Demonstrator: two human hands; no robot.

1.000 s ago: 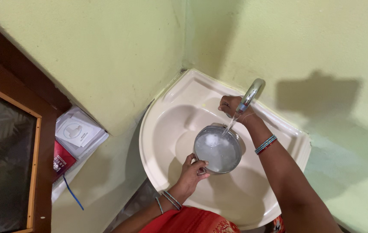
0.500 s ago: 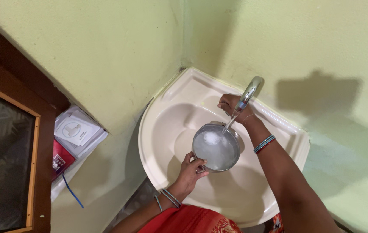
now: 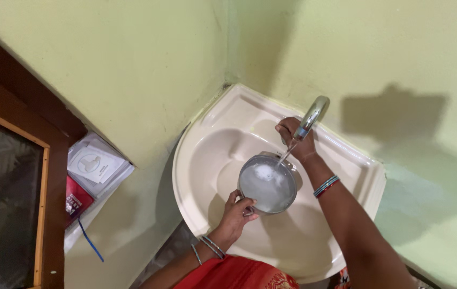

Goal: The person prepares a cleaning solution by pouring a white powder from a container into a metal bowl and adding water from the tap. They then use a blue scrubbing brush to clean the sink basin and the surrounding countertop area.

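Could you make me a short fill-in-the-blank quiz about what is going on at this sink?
1. The left hand holds a round metal ____ by its rim.
2. Water runs from the tap into the ____.
3. The right hand is up at the ____.
4. The cream sink sits in a ____ between two green walls.

Missing words: pot; pot; tap; corner
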